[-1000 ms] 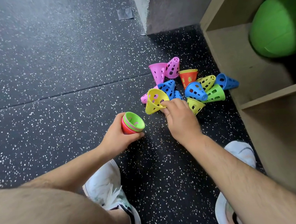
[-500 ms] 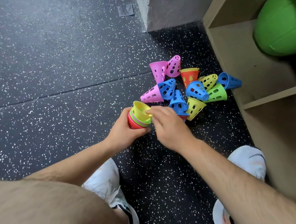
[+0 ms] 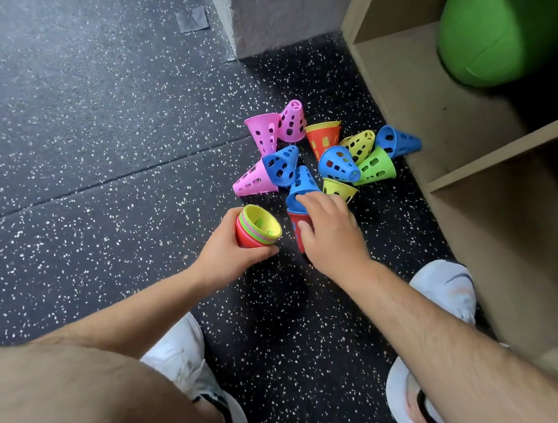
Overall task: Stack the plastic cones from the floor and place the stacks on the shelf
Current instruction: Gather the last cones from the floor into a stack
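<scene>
My left hand [image 3: 226, 251] grips a nested stack of cones [image 3: 260, 227], red on the outside with a yellow one innermost, its open end facing up and right. Just right of it my right hand [image 3: 332, 236] closes on a red cone [image 3: 296, 231]: the thumb presses its side and the fingers curl over a blue cone [image 3: 302, 183] lying against its top. Beyond the hands, several loose perforated cones lie in a pile on the floor, among them a pink cone [image 3: 253, 179], a green cone [image 3: 376, 166] and an orange cone [image 3: 325, 139].
A wooden shelf unit [image 3: 433, 119] stands at the right, close to the pile, with a large green ball [image 3: 505, 15] in its upper compartment. A grey wall corner [image 3: 270, 9] rises behind the cones. My white shoes [image 3: 447, 290] rest on the speckled black floor.
The yellow cone that my right hand carried now sits in the stack held by my left hand. My right hand has moved right, onto the red cone under the blue one.
</scene>
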Action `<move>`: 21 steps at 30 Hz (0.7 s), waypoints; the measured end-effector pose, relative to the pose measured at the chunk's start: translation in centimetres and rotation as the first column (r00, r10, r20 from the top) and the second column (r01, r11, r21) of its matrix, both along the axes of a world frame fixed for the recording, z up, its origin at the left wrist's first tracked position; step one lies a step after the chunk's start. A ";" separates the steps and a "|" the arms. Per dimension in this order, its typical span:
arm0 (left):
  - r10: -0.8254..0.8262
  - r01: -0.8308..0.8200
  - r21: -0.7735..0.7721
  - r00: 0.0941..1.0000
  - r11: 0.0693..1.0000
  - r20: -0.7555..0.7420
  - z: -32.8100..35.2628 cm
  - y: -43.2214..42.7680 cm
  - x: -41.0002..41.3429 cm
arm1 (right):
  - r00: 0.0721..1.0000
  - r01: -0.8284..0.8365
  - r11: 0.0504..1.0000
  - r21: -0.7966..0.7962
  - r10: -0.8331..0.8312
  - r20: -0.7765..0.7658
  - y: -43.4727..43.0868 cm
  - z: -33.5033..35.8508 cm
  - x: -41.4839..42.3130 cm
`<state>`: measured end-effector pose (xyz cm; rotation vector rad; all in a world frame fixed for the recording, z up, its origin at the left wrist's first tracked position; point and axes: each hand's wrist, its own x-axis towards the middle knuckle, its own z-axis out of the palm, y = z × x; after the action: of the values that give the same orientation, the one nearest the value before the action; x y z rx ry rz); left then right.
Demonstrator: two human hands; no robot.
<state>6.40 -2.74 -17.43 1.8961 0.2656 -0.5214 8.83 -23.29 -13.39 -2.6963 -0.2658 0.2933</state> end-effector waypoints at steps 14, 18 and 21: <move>0.009 -0.009 0.002 0.999 1.000 -0.031 -0.7 0.6 -0.9 | 0.994 0.077 0.989 0.127 -0.066 -0.084 -0.4 -1.6 -0.7; 0.022 -0.022 -0.011 0.999 1.000 -0.033 -0.7 0.8 -0.9 | 0.986 0.160 0.955 0.251 -0.142 -0.089 0.3 -0.6 -0.2; 0.047 -0.047 -0.003 0.998 0.999 -0.030 -0.4 1.0 -0.8 | 0.982 0.191 0.924 0.330 -0.183 -0.054 1.1 0.0 0.4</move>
<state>5.59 -1.74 -17.85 1.8747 0.3277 -0.5188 9.20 -22.21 -13.39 -2.3577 -0.0434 0.1999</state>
